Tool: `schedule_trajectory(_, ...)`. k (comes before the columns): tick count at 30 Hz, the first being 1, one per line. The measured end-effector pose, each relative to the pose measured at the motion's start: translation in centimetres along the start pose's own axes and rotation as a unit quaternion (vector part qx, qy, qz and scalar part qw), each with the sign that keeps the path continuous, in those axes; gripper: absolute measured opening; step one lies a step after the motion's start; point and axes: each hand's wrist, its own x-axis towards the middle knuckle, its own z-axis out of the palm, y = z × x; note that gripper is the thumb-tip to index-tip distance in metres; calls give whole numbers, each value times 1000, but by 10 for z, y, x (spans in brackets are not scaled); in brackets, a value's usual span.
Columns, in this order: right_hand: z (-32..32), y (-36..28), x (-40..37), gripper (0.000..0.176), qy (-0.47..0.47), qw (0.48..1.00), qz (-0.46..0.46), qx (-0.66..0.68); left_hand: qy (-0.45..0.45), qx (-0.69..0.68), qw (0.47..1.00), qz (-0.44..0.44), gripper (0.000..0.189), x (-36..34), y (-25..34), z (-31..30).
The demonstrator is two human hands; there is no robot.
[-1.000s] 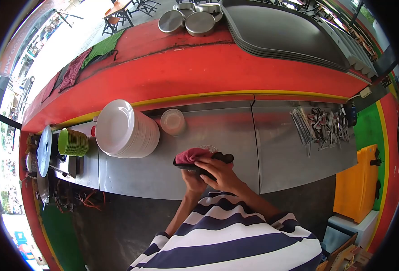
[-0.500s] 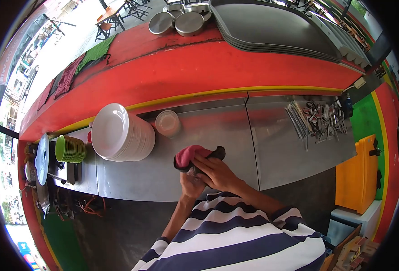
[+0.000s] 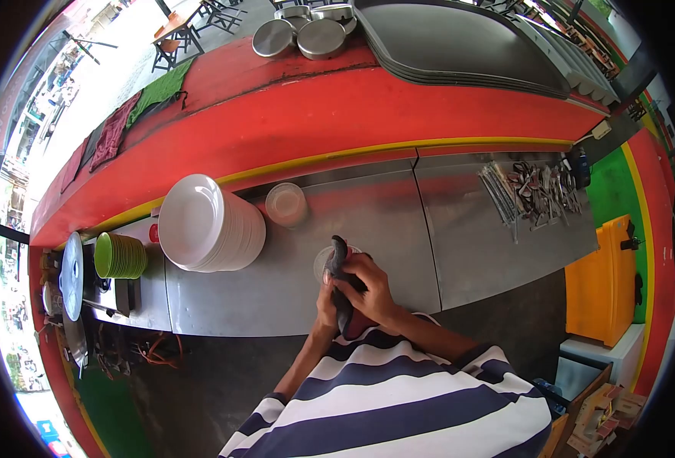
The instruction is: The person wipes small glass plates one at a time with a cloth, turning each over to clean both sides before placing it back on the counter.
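Observation:
Close in front of my body, my left hand (image 3: 326, 305) is closed around a clear round cup (image 3: 322, 262), its mouth tipped away from me. The cup is partly hidden by my fingers and a cloth. My right hand (image 3: 372, 288) is closed on that dark grey and pink cloth (image 3: 339, 252), pressing it against the cup's side. One end of the cloth sticks up past my fingers, and the other hangs toward my shirt. Ahead, a stack of clear cups or lids (image 3: 286, 204) stands on the metal counter (image 3: 292, 294).
White plates (image 3: 208, 225) are stacked left of my hands, beside green bowls (image 3: 120, 256). Cutlery (image 3: 540, 195) lies on the counter's right. A red ledge (image 3: 398, 107) runs behind, bearing metal tins (image 3: 322, 38) and dark trays (image 3: 460, 38). An orange box (image 3: 601, 282) stands at right.
The cloth has come off the top of the cup to its near right side, uncovering the clear rim. My right hand has turned and gathered the cloth in its fingers.

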Motion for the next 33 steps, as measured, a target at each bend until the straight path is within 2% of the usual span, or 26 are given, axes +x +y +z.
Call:
schedule_trajectory(4, 5, 5, 15, 22, 38, 996, -6, -85, -1, 30, 999, 35, 79, 6, 11, 2)
schedule_trajectory(5, 8, 1, 10, 22, 20, 997, 25, -63, -2, 38, 998, 45, 80, 7, 12, -1)
schedule_trajectory(6, 10, -5, 5, 22, 2, 998, 54, -42, 16, 129, 987, 95, 78, 8, 17, 2)
schedule_trajectory(7, 9, -7, 1, 22, -18, 996, 79, -23, 28, 61, 995, 70, 77, 11, 23, 2)
schedule_trajectory(8, 8, -6, -3, 26, -73, 994, 75, 39, 40, -9, 998, 43, 77, 10, 30, -3)
schedule_trajectory(9, 8, -7, -3, 26, -85, 995, 44, 31, 53, -80, 995, 14, 77, 9, 33, -9)
schedule_trajectory(10, 12, -11, -4, 26, -98, 995, 15, 26, 97, -93, 991, -1, 74, 13, 30, -16)
schedule_trajectory(11, 14, -13, -6, 27, -110, 994, -13, 23, 86, -79, 993, -6, 74, 10, 26, -15)
schedule_trajectory(12, 14, -10, -6, 27, -118, 990, 32, 66, 71, -62, 996, -9, 74, 10, 25, -15)
schedule_trajectory(14, 14, -1, -1, 29, -84, 995, 34, 34, 28, -46, 999, 2, 73, 13, 19, -14)
schedule_trajectory(15, 13, 2, 3, 30, -62, 997, 35, 17, -16, -40, 999, 24, 72, 12, -4, -27)
schedule_trajectory(16, 11, 0, 17, 29, 3, 997, -5, -82, 1, 5, 999, 38, 72, 13, -1, -16)
schedule_trajectory(17, 12, -5, 19, 28, 4, 995, 6, -103, 27, 49, 997, 52, 72, 11, 1, -7)
schedule_trajectory(19, 13, -12, 17, 26, 2, 989, 30, -144, 10, 33, 997, 62, 70, 19, 9, -13)
schedule_trajectory(21, 12, -16, 11, 28, -58, 994, 23, -86, 16, -6, 998, 64, 70, 23, 24, -15)
schedule_trajectory(23, 11, -24, 8, 27, -118, 993, 17, 11, 19, -26, 999, 18, 73, 27, 40, -13)
schedule_trajectory(25, 15, -24, 7, 28, -84, 996, 17, 20, 1, -45, 999, -1, 77, 29, 32, -17)
schedule_trajectory(26, 17, -19, 11, 27, -50, 999, 8, 8, -29, 4, 999, 13, 81, 29, 25, -18)
schedule_trajectory(27, 18, -13, 16, 26, -18, 1000, -2, -2, -66, -27, 997, 13, 77, 27, 21, -17)
schedule_trajectory(29, 18, -2, 23, 23, 42, 995, -23, -84, 16, 49, 998, 39, 78, 17, 14, -9)
schedule_trajectory(30, 19, -1, 24, 22, 55, 993, -18, -107, 15, 0, 1000, 16, 77, 18, 13, -7)
schedule_trajectory(31, 20, -1, 25, 22, 67, 989, -13, -131, 5, 0, 999, 33, 77, 18, 15, -8)
schedule_trajectory(33, 17, -17, 17, 24, -17, 995, 30, -90, -18, 3, 998, 67, 77, 23, 27, -13)
